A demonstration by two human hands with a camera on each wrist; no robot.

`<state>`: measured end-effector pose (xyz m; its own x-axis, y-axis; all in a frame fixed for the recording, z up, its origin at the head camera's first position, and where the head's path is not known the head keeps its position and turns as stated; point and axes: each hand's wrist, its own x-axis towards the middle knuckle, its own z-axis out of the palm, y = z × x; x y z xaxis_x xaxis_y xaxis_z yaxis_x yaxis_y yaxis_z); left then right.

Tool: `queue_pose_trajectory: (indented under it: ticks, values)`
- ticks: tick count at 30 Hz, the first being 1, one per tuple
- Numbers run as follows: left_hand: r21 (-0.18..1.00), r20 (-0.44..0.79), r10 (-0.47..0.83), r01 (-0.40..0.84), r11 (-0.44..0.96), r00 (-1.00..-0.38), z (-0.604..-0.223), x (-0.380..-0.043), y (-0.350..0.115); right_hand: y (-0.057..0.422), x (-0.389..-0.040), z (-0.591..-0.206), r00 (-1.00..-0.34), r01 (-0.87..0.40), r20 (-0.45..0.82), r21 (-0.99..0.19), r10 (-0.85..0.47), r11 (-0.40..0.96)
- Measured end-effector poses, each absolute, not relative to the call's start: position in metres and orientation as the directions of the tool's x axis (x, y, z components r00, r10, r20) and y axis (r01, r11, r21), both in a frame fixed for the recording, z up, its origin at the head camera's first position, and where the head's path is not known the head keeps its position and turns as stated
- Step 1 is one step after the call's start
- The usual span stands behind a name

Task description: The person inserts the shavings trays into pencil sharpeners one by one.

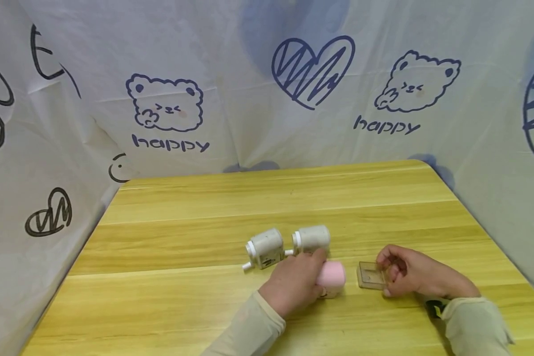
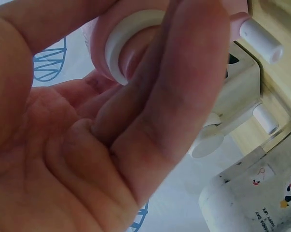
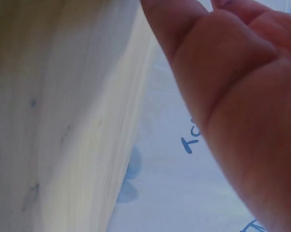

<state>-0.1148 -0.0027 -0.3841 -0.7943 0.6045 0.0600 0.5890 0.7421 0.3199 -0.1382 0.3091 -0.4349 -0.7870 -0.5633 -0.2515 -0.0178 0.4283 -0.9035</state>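
My left hand (image 1: 293, 282) grips a pink hand-crank pencil sharpener (image 1: 331, 275) from its left side, close over the table. In the left wrist view, fingers curl around the pink body (image 2: 99, 46), and its white ring shows between them. To the right, my right hand (image 1: 411, 272) pinches a small see-through smoky shavings drawer (image 1: 370, 276) at its right edge, thumb below and fingers above. A gap separates drawer and pink sharpener. The right wrist view shows part of that hand (image 3: 232, 96) but not the drawer.
Two grey-white crank sharpeners (image 1: 267, 247) lie just beyond my left hand, the right one (image 1: 313, 237) partly behind it. A wood-grain table (image 1: 182, 296) lies beneath everything. White cloth (image 1: 244, 113) with bear and heart drawings hangs behind and at both sides.
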Motion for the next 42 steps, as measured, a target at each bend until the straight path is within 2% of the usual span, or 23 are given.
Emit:
queue_pose_trajectory:
  ticks: [9,32,42]
  values:
    - [0.315,0.067,0.601,0.588,0.745,-0.797,-0.384,-0.114,-0.002,0.302,-0.137,-0.434,-0.821,-0.068,-0.200,-0.896,-0.535,0.438]
    - [0.373,0.072,0.603,0.582,0.723,-0.795,-0.384,-0.118,-0.002,0.293,-0.137,-0.433,-0.819,-0.077,-0.189,-0.899,-0.542,0.430]
    - [0.330,0.085,0.596,0.587,0.739,-0.798,-0.387,-0.119,-0.001,0.292,-0.138,-0.436,-0.829,-0.075,-0.183,-0.900,-0.528,0.430]
